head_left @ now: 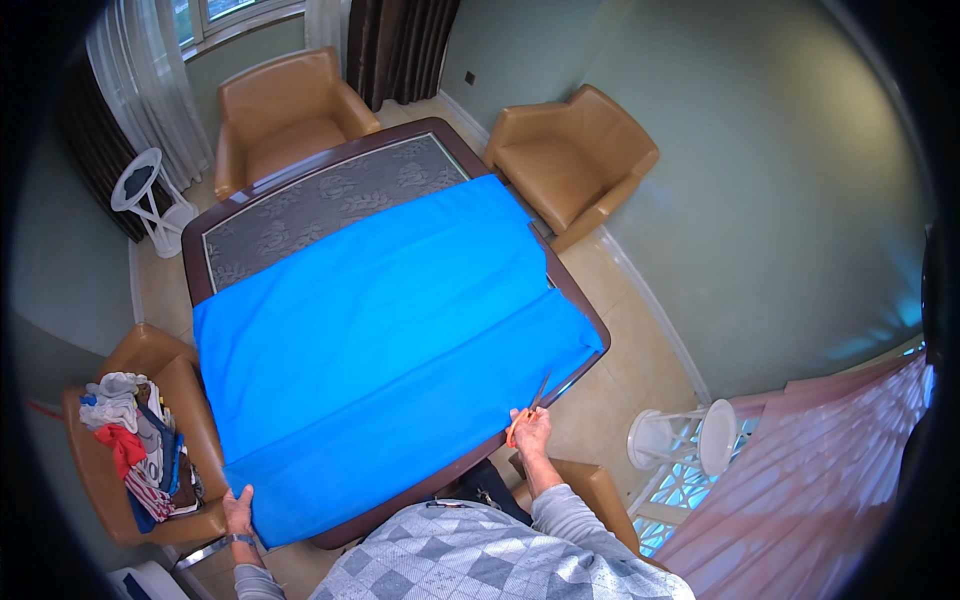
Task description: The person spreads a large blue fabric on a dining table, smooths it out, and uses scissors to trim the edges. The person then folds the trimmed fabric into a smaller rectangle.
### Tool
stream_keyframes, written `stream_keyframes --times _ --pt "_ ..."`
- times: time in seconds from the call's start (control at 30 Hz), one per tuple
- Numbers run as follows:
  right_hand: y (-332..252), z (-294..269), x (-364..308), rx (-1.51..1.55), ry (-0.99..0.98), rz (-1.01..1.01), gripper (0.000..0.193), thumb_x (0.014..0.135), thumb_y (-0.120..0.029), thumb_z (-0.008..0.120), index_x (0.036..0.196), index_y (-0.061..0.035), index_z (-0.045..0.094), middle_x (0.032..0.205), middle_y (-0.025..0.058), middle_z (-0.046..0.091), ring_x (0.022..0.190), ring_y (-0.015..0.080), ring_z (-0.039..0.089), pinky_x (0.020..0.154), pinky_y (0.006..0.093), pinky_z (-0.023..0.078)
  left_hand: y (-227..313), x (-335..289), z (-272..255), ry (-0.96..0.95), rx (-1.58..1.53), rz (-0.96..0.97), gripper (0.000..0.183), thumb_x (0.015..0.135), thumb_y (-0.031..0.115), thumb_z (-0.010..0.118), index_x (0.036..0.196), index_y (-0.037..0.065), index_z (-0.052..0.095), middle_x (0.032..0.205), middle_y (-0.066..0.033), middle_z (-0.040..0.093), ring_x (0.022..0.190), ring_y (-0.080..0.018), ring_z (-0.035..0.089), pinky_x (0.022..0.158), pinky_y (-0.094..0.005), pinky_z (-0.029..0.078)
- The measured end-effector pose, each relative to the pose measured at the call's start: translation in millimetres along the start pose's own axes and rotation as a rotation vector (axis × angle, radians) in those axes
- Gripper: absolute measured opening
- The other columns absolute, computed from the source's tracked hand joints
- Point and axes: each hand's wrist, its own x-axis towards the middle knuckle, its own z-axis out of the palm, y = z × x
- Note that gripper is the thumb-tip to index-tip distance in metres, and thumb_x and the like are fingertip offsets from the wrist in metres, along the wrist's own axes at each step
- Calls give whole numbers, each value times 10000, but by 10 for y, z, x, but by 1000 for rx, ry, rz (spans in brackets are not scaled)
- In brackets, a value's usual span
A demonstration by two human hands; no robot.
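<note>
A large bright blue cloth [370, 330] lies over most of the table, with a long crease across its near part. At its near left corner, my left hand [238, 512] holds the cloth's edge, the thumb against the blue; the other fingers are partly hidden. Near the table's right front edge, my right hand [534, 432] is closed round the orange handles of a pair of scissors [541, 392]. Their dark blades point away from me, over the cloth's near right edge.
The dark-rimmed table [320, 215] shows its grey patterned top at the far end. Tan armchairs [285, 115] stand around it; the left one bears a heap of clothes [145, 440]. White side tables [655, 440] stand at right and far left. Pink drapery [800, 480] hangs at right.
</note>
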Motion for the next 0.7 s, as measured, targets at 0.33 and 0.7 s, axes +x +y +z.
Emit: stream_keyframes --times 0.33,0.7 --pt "-368 -1109 911 298 -82 122 284 1041 -28 675 1247 -79 487 943 74 667 619 182 669 517 335 576 492 -508 1565 659 1011 803 589 1007 168 708 1527 -49 533 1574 -318 529 1482 -472 490 1266 -541 354" --pt "-190 -2022 2672 305 -124 223 290 1031 -156 771 1130 -93 506 857 37 618 582 157 651 498 317 541 1383 -1696 6149 -165 1089 996 670 1004 343 727 1575 63 517 1692 -294 387 1584 -484 341 1295 -659 219"
